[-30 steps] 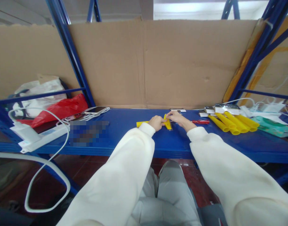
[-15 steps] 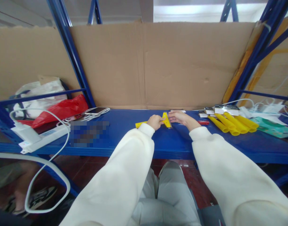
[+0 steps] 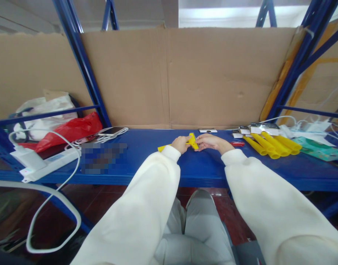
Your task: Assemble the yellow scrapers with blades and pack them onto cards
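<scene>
A yellow scraper [image 3: 193, 141] with a wide flat head is held just above the blue shelf. My left hand [image 3: 181, 144] wraps its handle, whose yellow end sticks out at the left of the fist. At the right edge of the head, my right hand [image 3: 209, 142] has its fingers drawn together and touching it. Whether a blade is between those fingertips is too small to tell. Behind my right hand lies a small flat black-and-white packet [image 3: 207, 130]. To its right is a red object [image 3: 237, 144], possibly a small cutter.
Several yellow tube-like handles [image 3: 276, 147] lie at the right, before small black-and-white boxes [image 3: 264, 129] and a green packet [image 3: 317, 148]. At the left are a white power strip [image 3: 51, 165], cables, a phone [image 3: 113, 131] and a red bag [image 3: 72, 129]. Cardboard [image 3: 169, 77] closes the back.
My right hand has moved slightly left, and its fingers have closed onto the scraper's head. The head has turned a little. The packet behind my right hand shows more fully.
</scene>
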### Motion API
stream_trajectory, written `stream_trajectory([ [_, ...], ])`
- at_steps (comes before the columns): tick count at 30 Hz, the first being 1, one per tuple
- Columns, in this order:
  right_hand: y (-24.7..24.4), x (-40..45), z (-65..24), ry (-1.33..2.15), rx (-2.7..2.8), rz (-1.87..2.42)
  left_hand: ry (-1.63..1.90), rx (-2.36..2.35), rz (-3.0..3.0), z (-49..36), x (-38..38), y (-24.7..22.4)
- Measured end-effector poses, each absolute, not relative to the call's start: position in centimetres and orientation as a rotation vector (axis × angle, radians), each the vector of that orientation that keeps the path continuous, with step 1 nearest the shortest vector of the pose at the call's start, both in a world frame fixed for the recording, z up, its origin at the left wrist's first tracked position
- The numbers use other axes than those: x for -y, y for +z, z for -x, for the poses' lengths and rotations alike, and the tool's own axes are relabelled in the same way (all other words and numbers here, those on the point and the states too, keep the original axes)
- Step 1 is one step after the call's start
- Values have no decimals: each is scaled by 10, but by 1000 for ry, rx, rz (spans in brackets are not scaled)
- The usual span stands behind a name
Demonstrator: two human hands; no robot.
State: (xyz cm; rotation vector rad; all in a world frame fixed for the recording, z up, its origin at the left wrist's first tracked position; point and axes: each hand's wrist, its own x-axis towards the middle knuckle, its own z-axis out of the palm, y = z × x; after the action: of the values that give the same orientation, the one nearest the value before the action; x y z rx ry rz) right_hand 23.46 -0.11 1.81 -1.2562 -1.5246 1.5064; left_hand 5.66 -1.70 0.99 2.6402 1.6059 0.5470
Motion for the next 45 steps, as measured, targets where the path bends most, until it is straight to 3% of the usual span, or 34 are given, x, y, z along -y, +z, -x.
stream_trajectory([
  [8, 15, -1, -236, 1504, 1537, 1219, 432, -1643, -2733, -56, 19, 9],
  [28, 23, 5, -234, 1535, 1560, 1134, 653, -1767, -2616, -55, 31, 22],
  [32, 26, -6, -251, 1242, 1520, 1288, 740, -1743, -2546, -53, 29, 22],
  [37, 17, -25, -288, 288, 1462, 1831, 748, -1755, -2484, -52, 28, 24],
  [45, 7, -35, -296, 154, 1671, 2230, 584, -1780, -2504, -55, 30, 22],
])
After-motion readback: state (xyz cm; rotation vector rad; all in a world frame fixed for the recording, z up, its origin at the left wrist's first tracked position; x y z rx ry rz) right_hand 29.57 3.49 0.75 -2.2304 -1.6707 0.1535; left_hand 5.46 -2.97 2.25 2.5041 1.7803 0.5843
